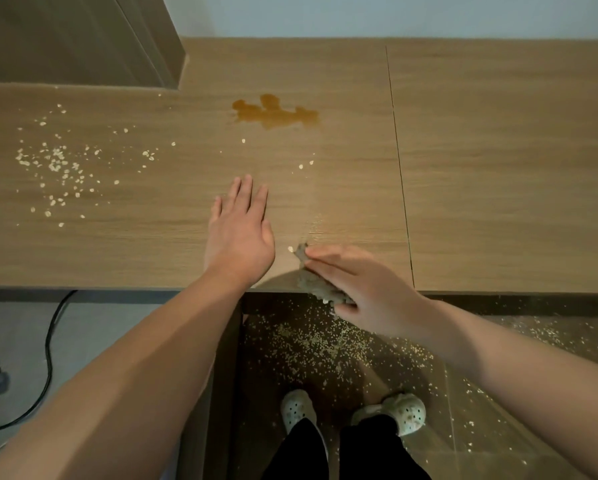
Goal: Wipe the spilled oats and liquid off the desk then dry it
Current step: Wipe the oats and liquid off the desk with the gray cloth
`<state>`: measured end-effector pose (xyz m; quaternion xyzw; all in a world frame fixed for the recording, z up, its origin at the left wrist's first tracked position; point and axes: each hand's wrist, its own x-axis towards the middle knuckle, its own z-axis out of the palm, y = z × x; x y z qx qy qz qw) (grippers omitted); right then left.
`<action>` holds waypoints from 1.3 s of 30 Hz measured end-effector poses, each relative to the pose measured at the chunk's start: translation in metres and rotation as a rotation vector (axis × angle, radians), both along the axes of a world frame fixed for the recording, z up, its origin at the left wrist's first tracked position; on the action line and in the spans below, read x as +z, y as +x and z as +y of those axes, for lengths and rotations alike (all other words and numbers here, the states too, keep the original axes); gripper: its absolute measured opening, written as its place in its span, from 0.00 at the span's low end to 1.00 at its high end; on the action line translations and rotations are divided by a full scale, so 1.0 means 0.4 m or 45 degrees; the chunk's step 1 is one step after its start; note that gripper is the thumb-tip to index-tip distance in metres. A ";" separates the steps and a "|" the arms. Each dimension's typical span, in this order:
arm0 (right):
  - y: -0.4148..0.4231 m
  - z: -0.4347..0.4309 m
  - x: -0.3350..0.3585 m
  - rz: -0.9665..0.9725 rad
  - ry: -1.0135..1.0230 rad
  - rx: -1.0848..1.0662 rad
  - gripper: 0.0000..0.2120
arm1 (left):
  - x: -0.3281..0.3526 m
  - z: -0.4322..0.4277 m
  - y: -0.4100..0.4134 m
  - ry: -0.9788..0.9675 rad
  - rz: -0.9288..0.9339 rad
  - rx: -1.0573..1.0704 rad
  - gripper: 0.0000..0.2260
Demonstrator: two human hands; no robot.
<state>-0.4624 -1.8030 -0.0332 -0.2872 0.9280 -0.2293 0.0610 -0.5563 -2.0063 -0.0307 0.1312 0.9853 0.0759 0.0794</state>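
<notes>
- Glossy dark tile: the floor (pixel 498 427) under the desk is already strewn with oats (pixel 311 344), right around the person's pale clogs (pixel 406 410).
- At the desk's (pixel 498 202) front edge, the right hand (pixel 363 289) presses flat on a grey cloth (pixel 316 284), fingers nearly straight and close together, pinning the cloth rather than gripping it. Part of the cloth hangs past the edge.
- Just beside it, the left hand (pixel 240 233) lies open, palm down on the wood, fingers together, holding nothing.
- A few single flakes (pixel 301 166) sit beyond the hands, between them and the puddle.
- Further back and to the left lies the main scatter of flakes (pixel 55 164), well apart from the cloth.
- Farthest, near the middle of the desk, sits a brown puddle (pixel 273 114), untouched by the look of it.
- Risks, as I see them: sweeping over the edge only moves the mess to the tiles, where loose flakes could be trodden in. Dragging a flake-laden cloth through the liquid would likely smear paste across the wood, and liquid pushed right could seep into the seam (pixel 399 168) between the panels.
</notes>
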 end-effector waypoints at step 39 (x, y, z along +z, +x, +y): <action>-0.221 0.062 -0.005 0.086 0.392 -0.823 0.28 | -0.015 -0.129 -0.053 0.088 0.003 -0.104 0.27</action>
